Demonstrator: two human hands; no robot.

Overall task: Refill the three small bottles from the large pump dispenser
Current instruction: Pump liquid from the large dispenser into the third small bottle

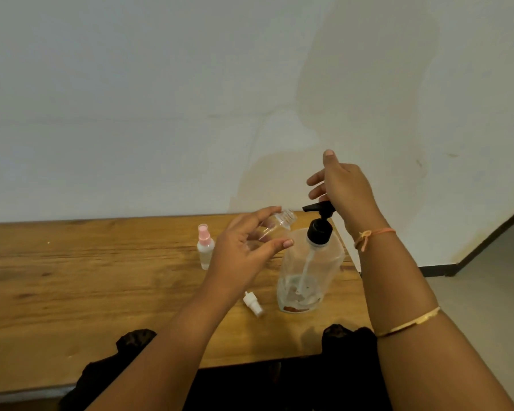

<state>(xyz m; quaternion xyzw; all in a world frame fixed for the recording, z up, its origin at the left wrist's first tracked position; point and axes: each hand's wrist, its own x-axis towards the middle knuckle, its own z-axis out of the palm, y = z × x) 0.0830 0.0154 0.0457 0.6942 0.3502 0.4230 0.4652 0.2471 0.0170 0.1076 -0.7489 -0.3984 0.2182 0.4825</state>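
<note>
A large clear dispenser (307,271) with a black pump (319,222) stands on the wooden table (86,277); a little liquid lies at its bottom. My right hand (343,188) rests on the pump head with its fingers spread straight. My left hand (247,247) grips a small clear open bottle (279,222), tilted with its threaded neck close to the pump spout. A second small bottle with a pink spray cap (205,246) stands upright behind my left hand. A white spray cap (253,303) lies loose on the table beside the dispenser. No third bottle shows.
The table runs left from the dispenser and its right end lies just past the dispenser. A pale wall stands behind it. Dark cloth (347,333) sits at the table's near edge. Floor shows at the right.
</note>
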